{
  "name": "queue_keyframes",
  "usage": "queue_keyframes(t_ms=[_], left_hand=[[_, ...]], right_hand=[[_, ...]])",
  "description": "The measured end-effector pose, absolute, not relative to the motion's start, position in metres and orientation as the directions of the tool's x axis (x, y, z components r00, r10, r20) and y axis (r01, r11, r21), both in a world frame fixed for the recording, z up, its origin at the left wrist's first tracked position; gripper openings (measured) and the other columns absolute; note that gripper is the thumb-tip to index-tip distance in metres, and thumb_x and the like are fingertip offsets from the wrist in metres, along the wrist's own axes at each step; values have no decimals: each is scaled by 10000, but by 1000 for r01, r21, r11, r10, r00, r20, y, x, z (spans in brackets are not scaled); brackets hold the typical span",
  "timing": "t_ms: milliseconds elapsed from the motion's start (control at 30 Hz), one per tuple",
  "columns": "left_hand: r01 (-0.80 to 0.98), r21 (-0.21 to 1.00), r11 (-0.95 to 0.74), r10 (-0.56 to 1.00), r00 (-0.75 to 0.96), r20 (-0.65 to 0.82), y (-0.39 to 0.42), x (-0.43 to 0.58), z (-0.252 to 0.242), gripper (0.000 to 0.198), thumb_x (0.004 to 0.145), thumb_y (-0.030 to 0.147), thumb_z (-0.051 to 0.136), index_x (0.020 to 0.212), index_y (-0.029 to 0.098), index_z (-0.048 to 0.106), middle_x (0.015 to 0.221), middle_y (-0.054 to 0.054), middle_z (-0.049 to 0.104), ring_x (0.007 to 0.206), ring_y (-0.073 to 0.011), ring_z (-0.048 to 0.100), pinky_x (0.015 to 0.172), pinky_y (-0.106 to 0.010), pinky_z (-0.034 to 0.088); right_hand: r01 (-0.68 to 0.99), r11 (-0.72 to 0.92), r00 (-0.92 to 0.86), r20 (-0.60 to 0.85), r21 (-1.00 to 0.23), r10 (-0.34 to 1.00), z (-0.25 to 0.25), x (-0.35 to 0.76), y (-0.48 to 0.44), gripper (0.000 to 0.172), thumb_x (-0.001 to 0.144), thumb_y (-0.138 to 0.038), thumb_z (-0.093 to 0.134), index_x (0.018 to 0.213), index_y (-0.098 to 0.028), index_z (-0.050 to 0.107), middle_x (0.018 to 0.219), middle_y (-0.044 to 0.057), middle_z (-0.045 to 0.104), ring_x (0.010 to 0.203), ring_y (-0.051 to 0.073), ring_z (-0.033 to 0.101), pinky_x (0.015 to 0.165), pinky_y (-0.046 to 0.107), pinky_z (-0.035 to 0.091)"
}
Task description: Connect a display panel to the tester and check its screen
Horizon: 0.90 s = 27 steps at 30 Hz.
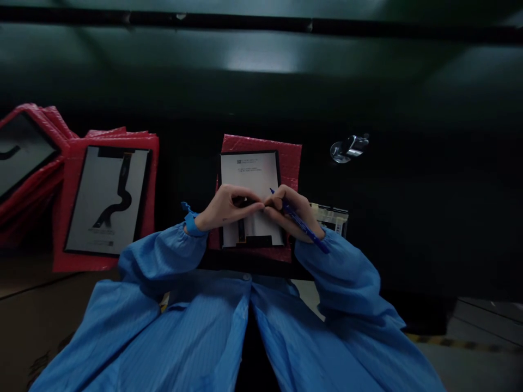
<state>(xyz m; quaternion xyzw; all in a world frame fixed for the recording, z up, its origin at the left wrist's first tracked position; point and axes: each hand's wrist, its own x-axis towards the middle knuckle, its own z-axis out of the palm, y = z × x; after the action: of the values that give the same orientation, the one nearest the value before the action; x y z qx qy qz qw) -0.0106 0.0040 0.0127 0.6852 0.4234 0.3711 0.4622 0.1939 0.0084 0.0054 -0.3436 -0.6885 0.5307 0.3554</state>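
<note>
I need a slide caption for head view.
Right hand, holding a blue pen, meets left hand over a white rectangular panel on red sheeting.

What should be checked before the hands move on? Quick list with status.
1. Blue pen held in right hand: ok.
2. Middle panel lying on red wrap: ok.
3. Printed text near the panel's far edge uncovered: ok.
4. Dark cable on that panel fully in sight: not ok, hands hide part.
5. Left hand holding anything at its fingertips: cannot tell.
</note>
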Motion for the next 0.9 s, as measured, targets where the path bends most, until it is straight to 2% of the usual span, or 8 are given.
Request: queue_keyframes(t_ms=[133, 233, 300, 367, 467, 567, 733, 900], left_hand=[[466, 867, -178, 984, 111, 142, -8, -32, 32, 323, 954, 449, 577, 993, 172, 738, 753, -20, 699, 524, -98, 449, 504, -245, 335], [609, 793, -19, 996, 77, -35, -38, -51, 42, 359, 991, 480, 500, 922, 187, 696, 721, -7, 673, 602, -133, 562, 563, -249, 383], [667, 743, 58, 972, 133, -195, -62, -58, 41, 348, 991, 473, 497, 894, 194, 681, 647, 12, 635, 581, -144, 573, 561, -257, 382], [684, 719, 127, 941, 146, -305, -80, -60, 33, 324, 991, 459, 492, 942, 194, 672, 631, 17, 623, 555, -148, 563, 546, -263, 373], [632, 735, 244, 901, 132, -413, -91, -59, 17, 336, 972, 475, 498, 1013, 174, 641, 680, -3, 637, 594, -161, 578, 551, -264, 393], [530, 778, 339, 869, 141, -475, -88, -60, 7, 397, 950, 517, 491, 992, 147, 627, 756, -33, 636, 673, -170, 590, 602, -269, 437], [321, 895, 309, 903, 196, -383, -86, -49, 31, 427, 993, 531, 407, 905, 151, 583, 766, -12, 573, 701, -136, 536, 649, -247, 447], [347, 935, -78, 879, 466, -100, -77, -16, 57, 372, 1046, 432, 350, 1074, 166, 608, 953, -54, 685, 856, -159, 640, 783, -248, 479]], right_hand=[[138, 324, -298, 272, -936, 915, 16, 202, -2, 237, 949, -483, 640, 953, -254, 580, 1046, 54, 723, 828, 197, 685, 747, 346, 568], [237, 382, -125, 362, -893, 924, 20, 212, -31, 183, 1042, -345, 473, 1156, -317, 614, 944, 34, 746, 708, 207, 690, 675, 380, 597], [320, 441, -273, 364, -838, 890, 15, 215, -55, 308, 1037, -201, 442, 1248, -343, 616, 903, 19, 758, 691, 206, 711, 723, 396, 622], [382, 520, -445, 341, -764, 828, 4, 212, -75, 420, 1011, -124, 451, 1350, -338, 575, 1105, 45, 755, 964, 247, 742, 894, 442, 619], [477, 580, -529, 312, -661, 789, -16, 199, -92, 584, 981, -141, 539, 1526, -295, 394, 1424, 99, 599, 1347, 312, 552, 1100, 541, 514], [547, 610, -549, 305, -573, 778, -28, 183, -99, 743, 973, -211, 592, 1613, -244, 215, 1478, 135, 541, 1394, 343, 494, 1140, 605, 451], [610, 623, -417, 470, -490, 778, -29, 169, -104, 789, 945, -312, 668, 1608, -181, 259, 1456, 141, 564, 1315, 358, 573, 1071, 530, 519], [701, 537, -174, 618, -469, 767, -26, 184, -100, 510, 974, -148, 592, 1471, -238, 523, 1346, 106, 658, 1075, 318, 715, 811, 380, 593]])
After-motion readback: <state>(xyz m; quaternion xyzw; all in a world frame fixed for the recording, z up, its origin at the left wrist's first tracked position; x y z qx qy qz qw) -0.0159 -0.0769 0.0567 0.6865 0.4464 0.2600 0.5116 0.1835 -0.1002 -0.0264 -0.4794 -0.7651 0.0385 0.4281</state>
